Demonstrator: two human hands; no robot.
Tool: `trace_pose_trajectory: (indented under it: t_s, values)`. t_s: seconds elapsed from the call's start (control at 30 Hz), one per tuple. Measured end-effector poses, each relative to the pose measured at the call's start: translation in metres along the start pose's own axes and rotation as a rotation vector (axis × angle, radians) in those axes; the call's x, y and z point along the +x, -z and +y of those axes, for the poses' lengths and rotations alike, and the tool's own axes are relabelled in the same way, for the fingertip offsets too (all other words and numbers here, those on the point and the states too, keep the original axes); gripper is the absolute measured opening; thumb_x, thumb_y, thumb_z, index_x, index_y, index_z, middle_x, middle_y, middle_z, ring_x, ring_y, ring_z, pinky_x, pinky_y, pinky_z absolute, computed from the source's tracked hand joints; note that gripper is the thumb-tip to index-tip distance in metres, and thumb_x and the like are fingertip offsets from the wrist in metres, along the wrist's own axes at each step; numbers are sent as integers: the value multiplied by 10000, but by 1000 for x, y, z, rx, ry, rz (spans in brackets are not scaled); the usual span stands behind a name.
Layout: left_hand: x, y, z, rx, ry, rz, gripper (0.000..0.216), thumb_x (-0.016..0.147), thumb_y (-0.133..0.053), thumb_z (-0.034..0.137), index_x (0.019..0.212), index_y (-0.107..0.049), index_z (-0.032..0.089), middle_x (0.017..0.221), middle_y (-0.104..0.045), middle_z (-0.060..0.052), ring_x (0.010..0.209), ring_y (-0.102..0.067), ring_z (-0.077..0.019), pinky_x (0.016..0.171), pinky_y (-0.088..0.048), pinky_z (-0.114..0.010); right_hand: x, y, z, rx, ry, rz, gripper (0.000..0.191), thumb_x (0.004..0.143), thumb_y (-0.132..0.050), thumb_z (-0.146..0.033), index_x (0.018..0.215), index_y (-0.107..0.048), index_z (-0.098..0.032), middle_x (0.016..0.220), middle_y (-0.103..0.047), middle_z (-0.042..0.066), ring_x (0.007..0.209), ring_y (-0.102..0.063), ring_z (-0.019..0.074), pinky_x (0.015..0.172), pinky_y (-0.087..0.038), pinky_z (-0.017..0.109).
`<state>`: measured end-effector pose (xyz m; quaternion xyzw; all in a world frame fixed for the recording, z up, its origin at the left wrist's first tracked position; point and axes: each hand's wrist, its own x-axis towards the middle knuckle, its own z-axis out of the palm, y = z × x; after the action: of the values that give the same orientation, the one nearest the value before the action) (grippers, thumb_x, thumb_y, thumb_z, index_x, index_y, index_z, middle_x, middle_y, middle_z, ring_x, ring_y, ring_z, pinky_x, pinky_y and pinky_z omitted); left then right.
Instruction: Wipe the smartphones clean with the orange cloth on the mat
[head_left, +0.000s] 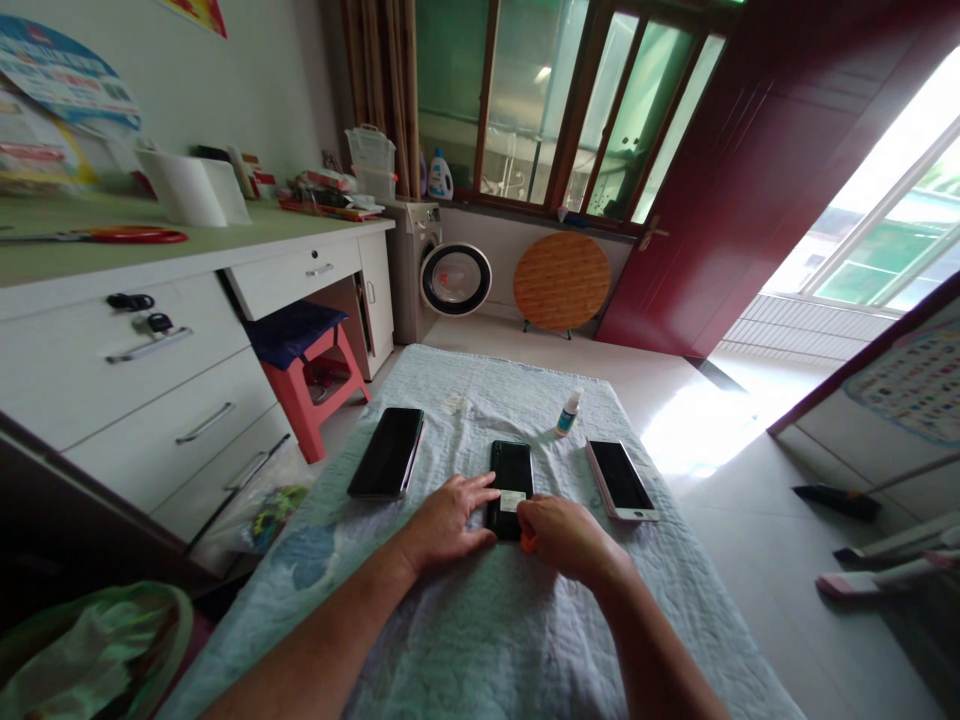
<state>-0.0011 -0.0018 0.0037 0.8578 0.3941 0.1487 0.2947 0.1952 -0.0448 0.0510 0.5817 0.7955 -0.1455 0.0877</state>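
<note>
A black phone (pixel 511 470) lies face up in the middle of a pale quilted cloth (pixel 480 620). My left hand (pixel 448 521) rests flat beside its left edge, fingers stretched onto the phone. My right hand (pixel 559 535) is curled at the phone's near end, pinching a small white tab (pixel 512 500) on the screen; something orange (pixel 528 545) shows under the fingers. A larger black phone (pixel 388 452) lies to the left, and a pink-edged phone (pixel 622 479) to the right.
A small dropper bottle (pixel 569 412) stands behind the phones. A white desk with drawers (pixel 150 370) and a red stool (pixel 315 375) are at left. A washing machine (pixel 435 270), a round wooden tabletop (pixel 561 281) and a broom (pixel 840 498) stand around the tiled floor.
</note>
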Motion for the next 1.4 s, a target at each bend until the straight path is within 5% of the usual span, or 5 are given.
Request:
trace_pose_trajectory:
  t_s: [1.4]
  values:
    - [1, -2, -3, -5, -1, 5, 585, 703, -702, 266, 1278, -599, 245, 1472, -450, -34, 1268, -471, -266, 1110, -331, -382, -2, -3, 2, -73, 13, 62, 171, 876, -486, -175, 853, -652, -211, 861, -639, 26, 719, -620, 150, 549, -271, 252]
